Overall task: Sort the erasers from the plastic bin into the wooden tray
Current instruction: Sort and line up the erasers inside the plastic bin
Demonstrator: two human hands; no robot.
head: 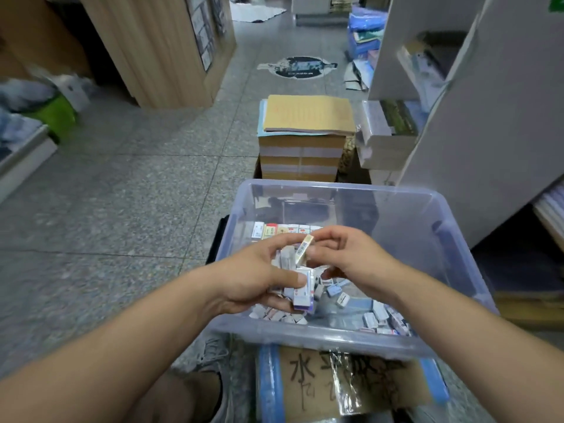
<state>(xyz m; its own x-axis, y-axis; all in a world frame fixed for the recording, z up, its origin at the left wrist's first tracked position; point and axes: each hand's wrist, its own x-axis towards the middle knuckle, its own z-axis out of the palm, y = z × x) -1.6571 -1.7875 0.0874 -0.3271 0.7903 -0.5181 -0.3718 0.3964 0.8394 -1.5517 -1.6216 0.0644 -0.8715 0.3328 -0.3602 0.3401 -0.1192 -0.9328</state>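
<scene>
Our left hand was curled round a loose clutch of erasers, the thumb pressed across the top. Our right hand pinched one yellow-edged eraser by its end, tilted against that clutch. Both hung over the plastic bin, where scattered erasers lay on its bottom and a neat row of erasers stood along the far side. The wooden tray was nowhere in our view.

We judged the risk to lie in the overfull left hand. The pieces sat unevenly, and pushing another in could squeeze one out, back into the bin or over its rim onto the tiled floor.

The pinched eraser carried a barcode strip, too small to read, and we could not make out the red and blue print on the wrappers. On the taped cardboard box below the bin's near edge, handwritten black characters began with 水. Glare hid the rest.
</scene>
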